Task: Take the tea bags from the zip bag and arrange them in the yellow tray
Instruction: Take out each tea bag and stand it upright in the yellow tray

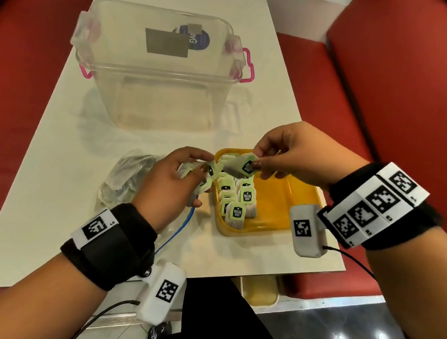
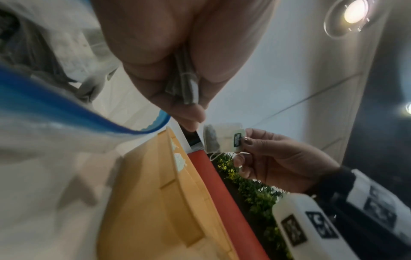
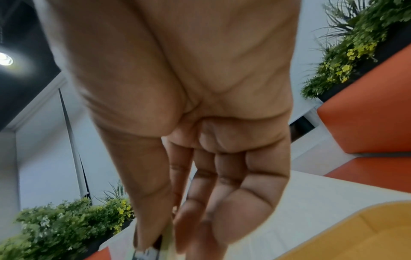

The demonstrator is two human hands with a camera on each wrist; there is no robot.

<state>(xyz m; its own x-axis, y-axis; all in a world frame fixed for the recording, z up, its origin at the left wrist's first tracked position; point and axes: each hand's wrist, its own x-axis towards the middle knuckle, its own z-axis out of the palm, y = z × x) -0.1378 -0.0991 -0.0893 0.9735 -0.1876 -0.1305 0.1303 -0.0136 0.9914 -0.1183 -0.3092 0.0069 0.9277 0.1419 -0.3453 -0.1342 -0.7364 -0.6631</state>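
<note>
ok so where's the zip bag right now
In the head view the zip bag lies on the white table, left of the yellow tray, partly under the left hand.

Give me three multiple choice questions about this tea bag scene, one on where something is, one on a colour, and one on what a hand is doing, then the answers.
1. Where do the tea bags already set down stand?
A. in the left part of the yellow tray
B. in the clear bin
C. on the red seat

2. What colour are the latches on the clear bin?
A. blue
B. pink
C. black

3. What is the right hand doing?
A. resting flat on the table
B. pinching one tea bag above the tray
C. gripping the bin

Answers:
1. A: the tea bags crowd the yellow tray's left side.
2. B: the clear bin has pink latches.
3. B: the right hand pinches a single tea bag.
</note>
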